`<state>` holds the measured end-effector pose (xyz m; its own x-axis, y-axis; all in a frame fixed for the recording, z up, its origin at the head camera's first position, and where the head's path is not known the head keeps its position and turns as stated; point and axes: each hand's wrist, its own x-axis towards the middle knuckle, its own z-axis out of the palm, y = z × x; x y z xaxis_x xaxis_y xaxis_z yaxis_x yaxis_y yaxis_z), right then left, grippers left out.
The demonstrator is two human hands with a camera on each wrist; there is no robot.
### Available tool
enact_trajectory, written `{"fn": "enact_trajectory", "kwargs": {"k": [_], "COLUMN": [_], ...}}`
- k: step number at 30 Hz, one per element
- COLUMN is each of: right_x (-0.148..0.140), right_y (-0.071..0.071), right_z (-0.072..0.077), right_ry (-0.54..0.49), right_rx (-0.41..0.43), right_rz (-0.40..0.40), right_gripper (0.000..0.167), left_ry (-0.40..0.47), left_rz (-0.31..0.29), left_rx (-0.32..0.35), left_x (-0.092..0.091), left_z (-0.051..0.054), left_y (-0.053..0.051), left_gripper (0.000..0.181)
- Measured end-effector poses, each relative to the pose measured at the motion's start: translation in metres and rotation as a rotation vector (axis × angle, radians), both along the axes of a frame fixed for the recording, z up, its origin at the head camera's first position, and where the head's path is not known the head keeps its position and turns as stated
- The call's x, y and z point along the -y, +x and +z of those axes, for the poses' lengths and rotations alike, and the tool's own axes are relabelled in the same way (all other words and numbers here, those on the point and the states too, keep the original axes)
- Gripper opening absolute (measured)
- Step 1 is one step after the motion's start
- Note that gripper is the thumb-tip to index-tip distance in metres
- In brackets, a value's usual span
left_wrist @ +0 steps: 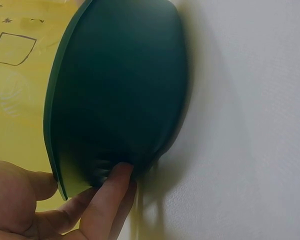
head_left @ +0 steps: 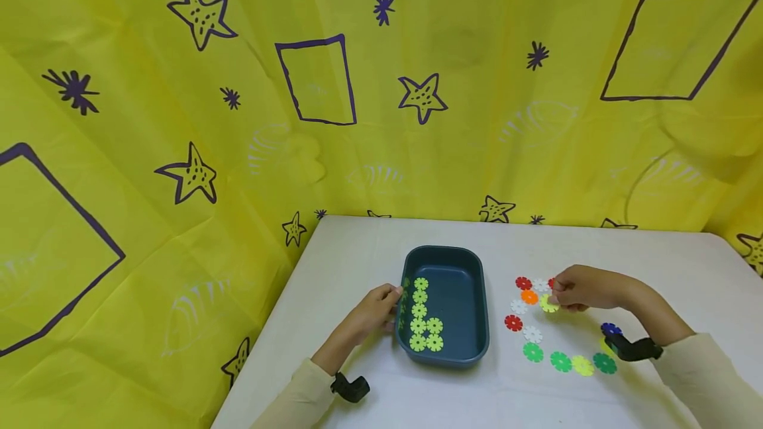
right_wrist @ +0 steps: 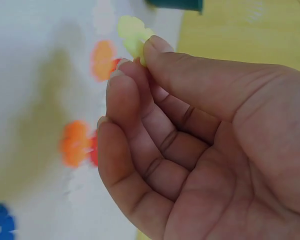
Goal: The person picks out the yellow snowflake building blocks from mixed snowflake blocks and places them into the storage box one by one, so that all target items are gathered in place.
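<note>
A dark teal tray (head_left: 459, 310) stands on the white table, with several yellow-green flower-shaped discs (head_left: 419, 310) laid along its left side. My left hand (head_left: 372, 310) grips the tray's left side. In the left wrist view the thumb is at the rim and the fingers press the outer wall of the tray (left_wrist: 120, 90). To the right of the tray, my right hand (head_left: 587, 288) pinches a yellow flower-shaped disc (right_wrist: 131, 31) between thumb and fingertips, over the loose discs. The other fingers of the right hand (right_wrist: 205, 135) are curled with nothing in them.
Several loose flower-shaped discs lie right of the tray: red (head_left: 513, 323), white (head_left: 532, 334), orange (head_left: 529, 296), green (head_left: 560, 361), yellow (head_left: 583, 366) and blue (head_left: 610, 329). A yellow patterned cloth (head_left: 381, 151) hangs behind and left of the table.
</note>
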<state>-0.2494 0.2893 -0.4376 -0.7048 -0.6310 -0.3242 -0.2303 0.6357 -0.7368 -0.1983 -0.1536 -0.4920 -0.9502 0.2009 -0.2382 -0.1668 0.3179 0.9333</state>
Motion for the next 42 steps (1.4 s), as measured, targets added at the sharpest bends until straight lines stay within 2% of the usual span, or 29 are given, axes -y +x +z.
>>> {"fn": "enact_trajectory", "kwargs": {"k": [5,10,18,23,28,37,42], "right_x": [0.021,0.046,0.085,0.107,0.129,0.170,0.192], "right_y": [-0.010,-0.017,-0.028,-0.037,-0.040,-0.042,-0.041], "right_z": [0.022,0.044,0.062,0.062,0.062,0.050,0.043], "right_ry": [0.025,0.090,0.144,0.145,0.147,0.284,0.344], "right_rx": [-0.045,-0.062,-0.128,-0.146,-0.135,-0.151,-0.151], "right_rz": [0.021,-0.002,0.049,0.094,0.107,0.172,0.214], "right_gripper": [0.020,0.018,0.016,0.016,0.017,0.024,0.022], "left_ry": [-0.005,0.009,0.011,0.015,0.009,0.011,0.023], "left_rz": [-0.002,-0.004,-0.005,-0.004,0.000,0.001,0.005], "left_rx": [-0.003,0.002,0.003,0.005,0.000,0.002,0.005], "left_x": [0.001,0.001,0.002,0.002,0.001,-0.001,-0.003], "left_z": [0.000,-0.001,0.000,-0.001,-0.001,0.000,0.001], "left_y": [0.000,0.000,0.001,0.000,-0.001,0.000,0.000], "left_gripper": [0.040,0.040,0.040,0.039,0.040,0.038,0.039]}}
